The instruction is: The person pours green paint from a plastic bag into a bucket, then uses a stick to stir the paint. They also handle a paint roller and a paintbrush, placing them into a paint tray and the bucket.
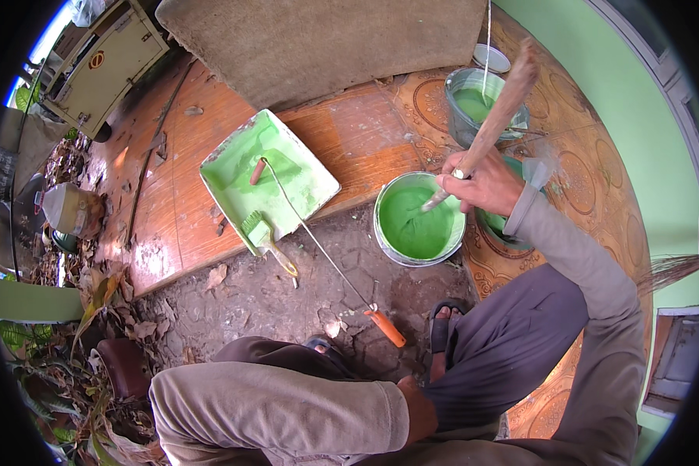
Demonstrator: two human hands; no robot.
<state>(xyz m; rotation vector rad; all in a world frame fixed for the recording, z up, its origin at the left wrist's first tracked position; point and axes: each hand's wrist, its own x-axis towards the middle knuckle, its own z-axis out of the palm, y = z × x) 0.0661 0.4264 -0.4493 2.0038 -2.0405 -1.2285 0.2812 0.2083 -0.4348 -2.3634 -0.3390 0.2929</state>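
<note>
My right hand (485, 182) is closed around a thick wooden stick (499, 109). Tilted, the stick has its paint-coated lower end in the green paint (415, 221) of a round white bucket (379, 233). My left hand (419, 408) rests by my knee, its fingers largely hidden. Left of the bucket, a white paint tray (318, 177) smeared with green holds a small roller (258, 171) on a long wire frame with an orange handle (386, 329). A green-coated paintbrush (262, 234) lies over the tray's near edge, its handle sticking out.
Behind my right hand stands a second paint bucket (460, 124) with a white cord in it. Another green-stained container (493, 225) is partly hidden under my right wrist. A large brown board (326, 46) is at the back, a green wall (637, 132) at right. Dry leaves and plants lie left.
</note>
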